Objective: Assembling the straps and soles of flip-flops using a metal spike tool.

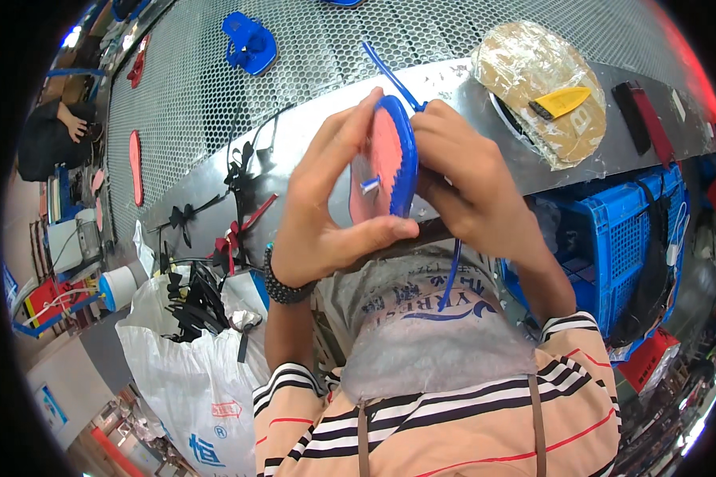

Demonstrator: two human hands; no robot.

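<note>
Upright between my hands is a sandal sole [387,147], pink on the side facing left with a blue rim and blue far side. A small blue-and-white strap end [370,185] pokes out of the pink side. My left hand [317,195], with a dark bead bracelet, grips the sole by its edges, thumb at the near end and fingers at the far end. Pressed to the blue side is my right hand [469,171], its fingers closed round a blue strap [391,73]. One strap end sticks out beyond the hand; another hangs below it. My right fingertips are partly hidden.
A blue sandal [249,44] and a pink sole [136,167] lie on the perforated metal surface [326,48]. At right, a yellow brush [561,102] rests on a round brown lid [525,60], above a blue crate [624,254]. A white sack [191,381] of black straps stands left.
</note>
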